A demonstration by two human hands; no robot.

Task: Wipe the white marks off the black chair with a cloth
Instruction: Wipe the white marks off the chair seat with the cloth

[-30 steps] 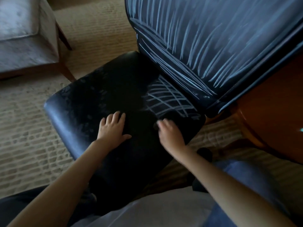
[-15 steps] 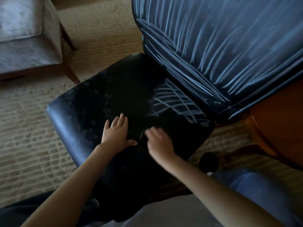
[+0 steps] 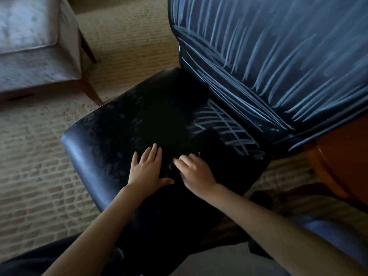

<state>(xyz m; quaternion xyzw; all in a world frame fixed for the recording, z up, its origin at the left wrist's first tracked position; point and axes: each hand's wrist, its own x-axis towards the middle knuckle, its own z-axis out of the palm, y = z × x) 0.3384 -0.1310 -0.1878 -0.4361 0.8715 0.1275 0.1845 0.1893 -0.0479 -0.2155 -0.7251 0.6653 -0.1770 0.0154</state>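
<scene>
Chair, black; white marks across seat, backrest

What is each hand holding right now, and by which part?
Left hand lies flat on the seat, empty. Right hand curls over something dark, maybe the cloth; hold unclear.
</scene>
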